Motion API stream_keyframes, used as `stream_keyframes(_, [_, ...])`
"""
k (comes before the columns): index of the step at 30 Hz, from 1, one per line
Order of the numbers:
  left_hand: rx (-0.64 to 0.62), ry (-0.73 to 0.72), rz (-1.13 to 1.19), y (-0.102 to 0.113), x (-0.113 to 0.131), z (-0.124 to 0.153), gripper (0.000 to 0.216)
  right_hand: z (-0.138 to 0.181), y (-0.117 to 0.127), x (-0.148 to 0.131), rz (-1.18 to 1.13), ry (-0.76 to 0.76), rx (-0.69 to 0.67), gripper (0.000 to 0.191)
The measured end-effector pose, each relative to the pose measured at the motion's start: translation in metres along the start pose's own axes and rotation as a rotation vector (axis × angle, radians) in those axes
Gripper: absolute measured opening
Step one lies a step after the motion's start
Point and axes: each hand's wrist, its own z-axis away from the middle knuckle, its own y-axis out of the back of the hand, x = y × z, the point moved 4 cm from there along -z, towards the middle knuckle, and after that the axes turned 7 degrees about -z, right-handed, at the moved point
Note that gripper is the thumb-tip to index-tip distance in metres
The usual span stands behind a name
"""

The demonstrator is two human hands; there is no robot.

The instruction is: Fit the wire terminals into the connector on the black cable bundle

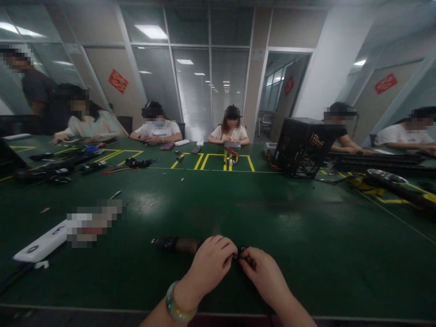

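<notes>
While a long dark piece [185, 245] lies on the green table [272, 204], its right end is hidden by the left hand [214, 261], which is curled with fingertips drawn together; what it grips I cannot tell. Just right of the long dark piece, the right hand [264, 272] is likewise nearly closed, fingertips at a small black part [242, 249], the hold unclear. Left of the long dark piece lies a white power strip [44, 238]; beyond it, rightward, stands a black computer case [303, 147].
</notes>
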Motion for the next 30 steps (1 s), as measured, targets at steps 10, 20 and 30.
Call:
stream_keyframes(10, [0.021,0.058,0.006,-0.0032,-0.0021,0.0001,0.02,0.0009,0.0013,-0.0013,-0.016,-0.005,0.011,0.009])
stream_keyframes(20, [0.034,0.015,-0.052,-0.0041,-0.0005,0.0005,0.019,0.0014,0.0022,-0.0022,0.006,-0.002,0.008,0.007])
stream_keyframes(30, [0.039,-0.004,-0.051,-0.0017,0.0012,0.0011,0.021,0.0036,0.0034,-0.0046,0.03,0.006,0.018,0.008])
